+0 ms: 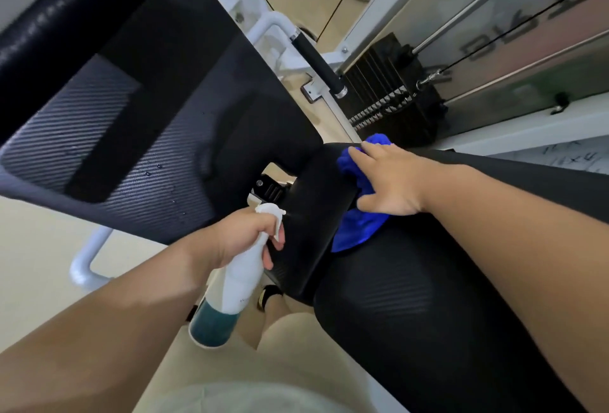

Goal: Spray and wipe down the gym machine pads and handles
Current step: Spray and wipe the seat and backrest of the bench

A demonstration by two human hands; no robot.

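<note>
Under my right fingers [365,157]: blue cloth [357,231], soft and napped. Beneath it: black pad [412,313], matt leather-look, fine ribbed weave. In my left fingers [268,256]: spray bottle [239,280], smooth white plastic.

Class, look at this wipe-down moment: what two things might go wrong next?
1. The bottle in the left hand aims toward the right hand; spray may hit skin, not pad.
2. Droplets sit on the ribbed pad while the cloth is on the other pad; they might get missed.
</note>
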